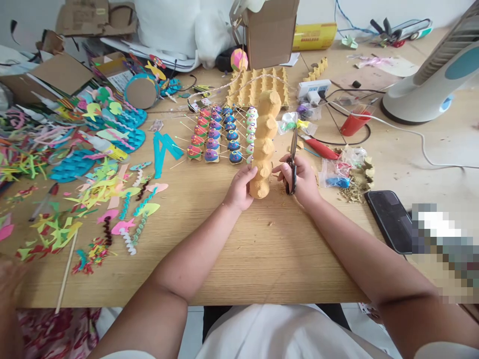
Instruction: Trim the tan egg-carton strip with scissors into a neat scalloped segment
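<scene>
A yellow-brown strip of egg carton (266, 149), several bumps long, stands raised above the table in my left hand (241, 188), whose fingers close round its lower end. Just to its right, my right hand (302, 179) grips black-handled scissors (293, 167), blades pointing away from me. Between the scissors and the strip is a small gap. Behind the strip are rows of painted egg-carton caterpillars: a red and green one (198, 134), a purple one (212, 137), a blue one (232, 137) and a white spotted one (250, 130), partly hidden by the strip.
An egg tray (258, 82) lies at the back. Paper scraps (52, 224), blue carton pieces (73, 165) and a glue bottle (107, 145) crowd the left. Rightward are a red cup (355, 123), a phone (389, 219), a fan (415, 97) and cables. Another person's arm (11, 284) shows at lower left.
</scene>
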`<move>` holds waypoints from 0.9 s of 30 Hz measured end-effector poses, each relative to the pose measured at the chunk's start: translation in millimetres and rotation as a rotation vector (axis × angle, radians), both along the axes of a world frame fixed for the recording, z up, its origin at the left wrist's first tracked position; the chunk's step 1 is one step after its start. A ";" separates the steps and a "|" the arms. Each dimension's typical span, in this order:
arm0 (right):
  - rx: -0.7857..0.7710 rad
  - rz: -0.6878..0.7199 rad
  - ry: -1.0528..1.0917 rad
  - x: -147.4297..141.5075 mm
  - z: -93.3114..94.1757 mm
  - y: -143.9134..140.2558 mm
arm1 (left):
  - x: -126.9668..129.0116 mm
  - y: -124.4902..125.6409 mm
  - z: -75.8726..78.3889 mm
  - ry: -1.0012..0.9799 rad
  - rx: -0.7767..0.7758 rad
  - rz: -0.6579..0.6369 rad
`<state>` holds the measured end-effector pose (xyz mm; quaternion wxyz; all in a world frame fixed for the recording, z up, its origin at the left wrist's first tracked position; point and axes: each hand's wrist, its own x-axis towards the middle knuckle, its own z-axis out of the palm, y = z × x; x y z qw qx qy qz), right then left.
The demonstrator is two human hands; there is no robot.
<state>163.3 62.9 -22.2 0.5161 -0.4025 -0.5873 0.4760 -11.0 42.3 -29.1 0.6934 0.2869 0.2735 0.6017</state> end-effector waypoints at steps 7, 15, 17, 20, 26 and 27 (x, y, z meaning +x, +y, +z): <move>-0.178 0.087 0.202 -5.5 -3.1 1.3 | -3.8 0.4 10.2 -0.148 -0.225 -0.049; -0.315 0.270 0.418 -7.2 -3.2 2.9 | -4.1 0.3 8.1 -0.124 -0.162 -0.125; -0.309 0.266 0.414 -7.8 0.8 1.3 | -2.7 0.6 6.0 -0.099 -0.113 -0.160; -0.281 0.239 0.391 -8.4 5.3 0.0 | -0.1 1.2 4.0 -0.074 -0.066 -0.201; -0.085 0.126 0.179 -3.4 -2.4 6.0 | -2.0 2.8 9.5 -0.097 -0.215 -0.085; -0.034 0.108 0.096 -1.5 -5.1 7.6 | -3.4 3.2 11.0 -0.108 -0.250 -0.054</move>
